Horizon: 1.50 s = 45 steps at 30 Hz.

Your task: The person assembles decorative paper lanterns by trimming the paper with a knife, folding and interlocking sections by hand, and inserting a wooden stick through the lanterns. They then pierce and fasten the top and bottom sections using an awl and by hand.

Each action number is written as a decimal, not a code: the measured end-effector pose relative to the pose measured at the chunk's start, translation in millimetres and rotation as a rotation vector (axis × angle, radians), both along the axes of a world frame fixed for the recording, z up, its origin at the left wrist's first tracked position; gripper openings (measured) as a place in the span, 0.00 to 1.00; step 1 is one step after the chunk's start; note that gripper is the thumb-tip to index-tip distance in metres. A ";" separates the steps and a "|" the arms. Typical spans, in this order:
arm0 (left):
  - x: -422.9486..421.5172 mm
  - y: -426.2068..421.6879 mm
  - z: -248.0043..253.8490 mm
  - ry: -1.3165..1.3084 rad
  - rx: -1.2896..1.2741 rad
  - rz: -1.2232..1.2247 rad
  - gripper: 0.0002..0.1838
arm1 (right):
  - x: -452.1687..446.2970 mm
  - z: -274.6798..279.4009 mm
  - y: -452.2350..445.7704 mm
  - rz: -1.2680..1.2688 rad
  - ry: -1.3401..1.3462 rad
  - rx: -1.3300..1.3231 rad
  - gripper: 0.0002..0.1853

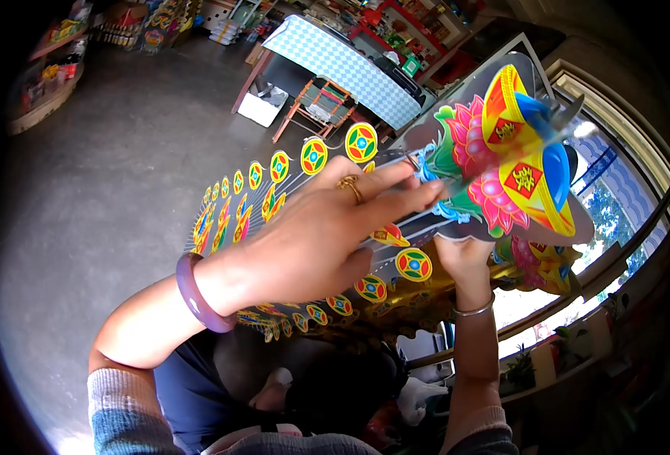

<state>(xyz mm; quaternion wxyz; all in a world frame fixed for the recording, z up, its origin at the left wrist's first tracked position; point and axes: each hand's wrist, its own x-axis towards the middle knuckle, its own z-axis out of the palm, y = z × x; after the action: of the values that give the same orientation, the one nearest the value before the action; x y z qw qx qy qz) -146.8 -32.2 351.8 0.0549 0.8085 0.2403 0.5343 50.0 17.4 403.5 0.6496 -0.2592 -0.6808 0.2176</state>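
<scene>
A string of clear plastic cut-outs with yellow, red and green round prints stretches beneath my left hand [305, 227]. Its fingers reach forward, tips close together at the near end, and a blurred grey strip leads away from them; I cannot make out what they hold. A dark, pointed, blade-like tip [568, 115] shows past the printed pieces. Two lotus-and-gold-bowl cut-outs [508, 182] stand at the right end of the string. Under their lower edge my right hand [465, 258] grips the cut-outs, its fingers mostly hidden behind them.
A table with a blue-and-white checked cloth [342, 64] stands ahead, with a folding chair [318, 106] and a white box [263, 105] beside it. Shelves with goods [50, 76] are at the far left. Windows [616, 205] and potted plants [521, 370] line the right side.
</scene>
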 end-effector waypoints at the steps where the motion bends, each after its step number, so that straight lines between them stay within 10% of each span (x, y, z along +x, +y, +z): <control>1: -0.7 0.8 0.4 -0.018 -0.002 -0.005 0.41 | -1.4 0.0 2.3 0.022 0.028 -0.009 0.11; 8: -4.6 23.5 5.3 -0.088 0.076 -0.040 0.38 | 37.8 20.4 26.6 -0.283 -0.970 0.545 0.24; 16: -2.4 47.7 12.0 -0.184 -0.130 -0.061 0.35 | 47.3 21.0 56.6 -0.388 -0.949 0.593 0.13; 27: 5.1 93.1 9.0 -0.226 -0.209 0.057 0.38 | 86.5 8.3 69.0 -0.782 -1.178 0.671 0.33; 37: 3.2 119.5 -5.8 -0.252 -0.301 0.247 0.35 | 154.7 -35.5 17.2 -0.267 -0.391 0.220 0.18; 45: -31.5 137.1 -32.7 -0.186 -0.115 0.439 0.29 | 319.4 -185.7 -72.0 -0.464 -0.011 -0.374 0.15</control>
<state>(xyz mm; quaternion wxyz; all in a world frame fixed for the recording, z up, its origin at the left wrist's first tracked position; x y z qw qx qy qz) -178.4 104.9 319.0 0.0053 0.6798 0.4342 0.5910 369.4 -54.6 217.8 0.6193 -0.5241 -0.5551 0.1834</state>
